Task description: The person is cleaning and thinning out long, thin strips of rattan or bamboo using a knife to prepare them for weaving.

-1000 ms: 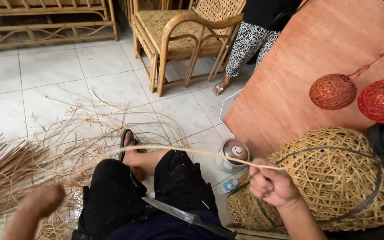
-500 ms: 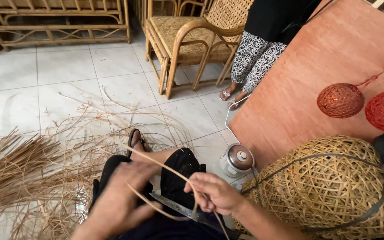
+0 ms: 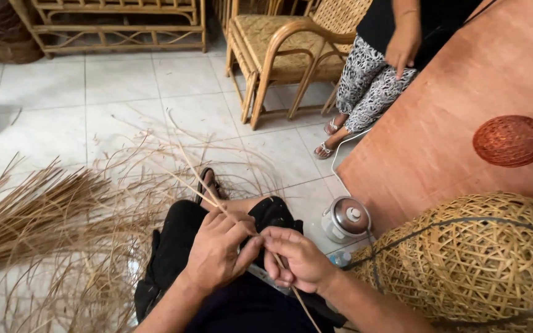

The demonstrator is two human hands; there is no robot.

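Head view: both hands meet over the lap, left hand (image 3: 217,250) and right hand (image 3: 297,262) each pinched shut on one thin, pale rattan strip (image 3: 202,196). Right of them sits a round woven basket (image 3: 482,265); left, loose dry strands (image 3: 38,216); beyond, a cane chair (image 3: 285,55).

Person w/ bare forearms, no sleeves in view, black trousers (image 3: 180,246), dark sandal (image 3: 206,182) on foot.
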